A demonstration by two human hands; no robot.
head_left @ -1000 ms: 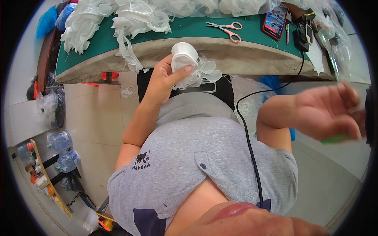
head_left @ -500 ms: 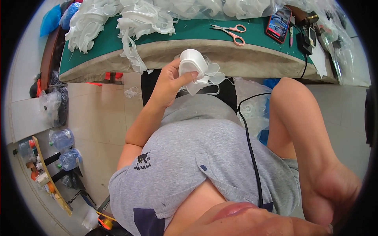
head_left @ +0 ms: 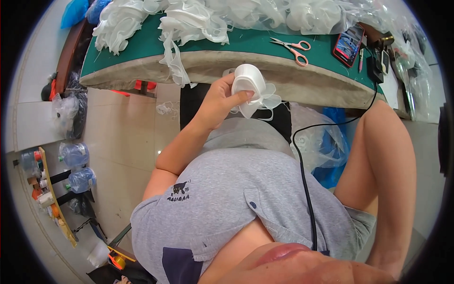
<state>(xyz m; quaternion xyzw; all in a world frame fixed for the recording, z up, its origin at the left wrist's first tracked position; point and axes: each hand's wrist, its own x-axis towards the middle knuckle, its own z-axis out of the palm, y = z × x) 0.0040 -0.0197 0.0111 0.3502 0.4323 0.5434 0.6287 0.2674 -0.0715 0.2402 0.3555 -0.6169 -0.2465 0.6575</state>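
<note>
My left hand [head_left: 220, 102] is closed around a rolled white fabric strip [head_left: 248, 78], thumb pressed on its front. Thin, translucent ruffled loops [head_left: 269, 99] hang from the roll's right side. I hold it just in front of the table's near edge, above my lap. On my right side the bent bare arm [head_left: 390, 156] rises with its elbow close to the table corner. Its forearm runs back toward my head, and the right hand itself lies outside the picture.
White ruffled strips [head_left: 194, 28] heap on the green tabletop [head_left: 255, 41], one hanging over the front edge. Pink-handled scissors [head_left: 293, 47], a red-cased phone [head_left: 348, 46] and a pen [head_left: 361, 60] lie right. A black cable [head_left: 302, 175] crosses my right side. Water jugs [head_left: 74, 155] stand left.
The whole view has shifted slightly, so the table's things appear farther right. My right elbow has swung outward, and the right hand has left the picture. My left hand keeps its grip on the roll.
</note>
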